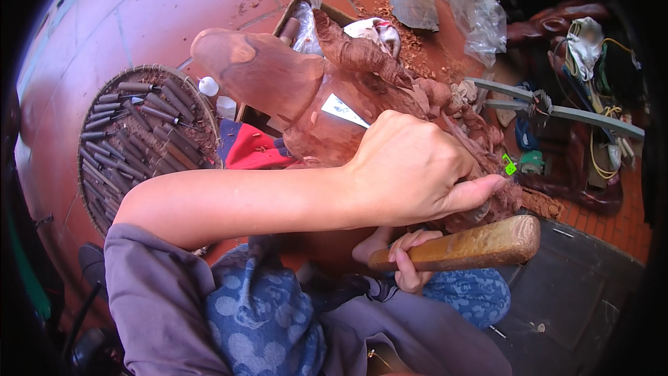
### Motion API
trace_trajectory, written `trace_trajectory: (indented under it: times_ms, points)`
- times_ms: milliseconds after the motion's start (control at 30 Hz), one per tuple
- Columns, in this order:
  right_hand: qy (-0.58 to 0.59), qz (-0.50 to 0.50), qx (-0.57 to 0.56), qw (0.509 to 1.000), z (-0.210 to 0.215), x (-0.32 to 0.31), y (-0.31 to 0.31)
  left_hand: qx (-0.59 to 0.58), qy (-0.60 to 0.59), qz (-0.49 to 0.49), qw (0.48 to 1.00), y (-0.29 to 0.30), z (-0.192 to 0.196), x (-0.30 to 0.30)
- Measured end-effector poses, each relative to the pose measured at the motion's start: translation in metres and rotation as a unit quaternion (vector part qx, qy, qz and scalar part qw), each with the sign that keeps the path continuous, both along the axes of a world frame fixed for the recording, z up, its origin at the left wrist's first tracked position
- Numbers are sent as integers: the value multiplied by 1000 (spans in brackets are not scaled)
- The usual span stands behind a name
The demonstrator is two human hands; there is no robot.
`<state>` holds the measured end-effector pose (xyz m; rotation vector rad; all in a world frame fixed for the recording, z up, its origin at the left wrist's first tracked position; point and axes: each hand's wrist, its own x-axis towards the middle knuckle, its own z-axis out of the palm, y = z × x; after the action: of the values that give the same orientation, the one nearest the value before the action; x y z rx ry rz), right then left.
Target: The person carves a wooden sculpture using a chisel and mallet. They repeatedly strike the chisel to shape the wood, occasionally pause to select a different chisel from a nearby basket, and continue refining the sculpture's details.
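Hands work close together over a reddish wood carving (327,108) that rests tilted across the person's lap, its smooth rounded end pointing up and left and its rough, deeply cut part running down toward the right. The left hand (417,170) reaches across from the left, its forearm crossing the middle of the view, and lies on the rough lower part of the carving with fingers curled inward and thumb stretched to the right; it seems clenched around something, but whatever it holds is hidden under the palm, so I cannot tell what. Just below it, the right hand (403,257) grips the narrow end of a wooden mallet (466,245), fingers wrapped tightly around it, with the thick end of the mallet pointing right, just under the left thumb. A round woven tray (94,97) sits on the red tiled floor (118,7) to the left, filled with many carving chisels (139,132) lying side by side. Behind the carving stands an open cardboard box (296,17), and a crumpled clear plastic bag (466,3) lies further back to the right. Wood chips (417,45) are scattered on the floor near the box.
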<state>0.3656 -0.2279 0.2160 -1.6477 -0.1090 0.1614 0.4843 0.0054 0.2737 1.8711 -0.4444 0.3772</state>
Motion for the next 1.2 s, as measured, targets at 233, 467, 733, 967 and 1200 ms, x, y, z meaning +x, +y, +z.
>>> trace_trajectory:
  times_ms: [233, 467, 733, 967, 1200]
  points:
    - [14, -7, -62, 998, 12, 3, 3, -1, -20, 18, 1000, 0, 0, 4]
    - [-3, -16, -73, 997, 8, 3, 2, -10, -15, 12, 1000, 3, 3, 5]
    - [9, -9, -49, 999, 12, 3, 3, -24, -27, 25, 999, 5, -1, 6]
    - [46, -6, -52, 998, 27, 9, 9, -16, -19, 26, 999, 8, 1, 7]
    - [41, 40, -133, 989, 39, 15, 4, -22, -16, 40, 999, 10, 0, 6]
